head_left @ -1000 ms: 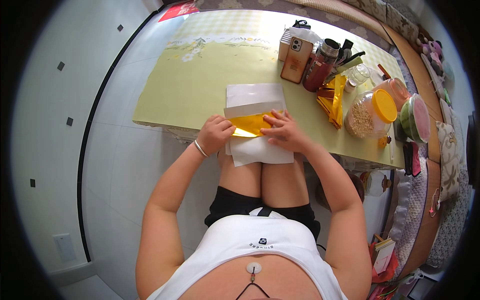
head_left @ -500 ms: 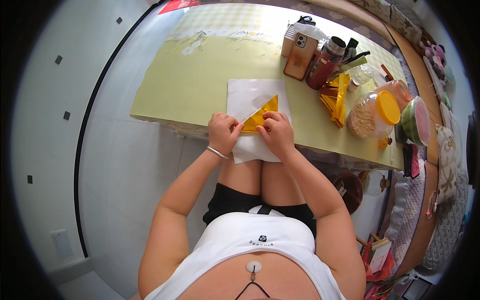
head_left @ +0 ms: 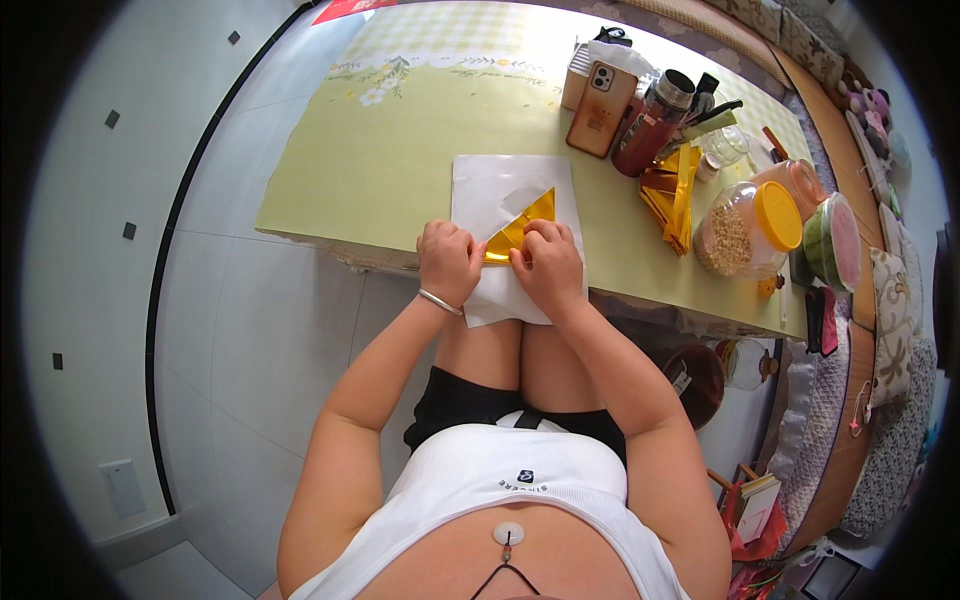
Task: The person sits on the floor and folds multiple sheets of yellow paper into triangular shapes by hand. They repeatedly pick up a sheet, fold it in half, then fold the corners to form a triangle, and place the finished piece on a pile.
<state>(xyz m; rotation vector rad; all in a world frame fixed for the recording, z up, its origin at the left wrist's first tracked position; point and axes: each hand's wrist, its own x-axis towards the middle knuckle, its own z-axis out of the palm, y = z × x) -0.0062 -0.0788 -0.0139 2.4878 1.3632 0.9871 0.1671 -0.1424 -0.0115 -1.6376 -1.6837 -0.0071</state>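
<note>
A shiny gold sheet of folding paper [head_left: 541,207], folded to a triangle, lies on a white sheet of paper [head_left: 485,180] that hangs over the table's near edge. My left hand [head_left: 450,262] is closed, its thumb and fingertips pinching the left corner of the gold paper. My right hand [head_left: 549,260] has its fingers curled and pressed on the paper's lower right side, hiding that part. A silver bangle [head_left: 440,302] circles my left wrist.
Right of the paper stand a phone [head_left: 602,108], a dark red thermos [head_left: 652,125], a bundle of gold strips [head_left: 680,205], a yellow-lidded jar [head_left: 728,232] and a cut watermelon [head_left: 825,245]. The table's near edge [head_left: 335,244] runs just below my hands.
My right hand has shifted slightly left along the gold paper's lower edge, its fingers more curled. My left hand stays at the corner, its fingers tucked a little tighter.
</note>
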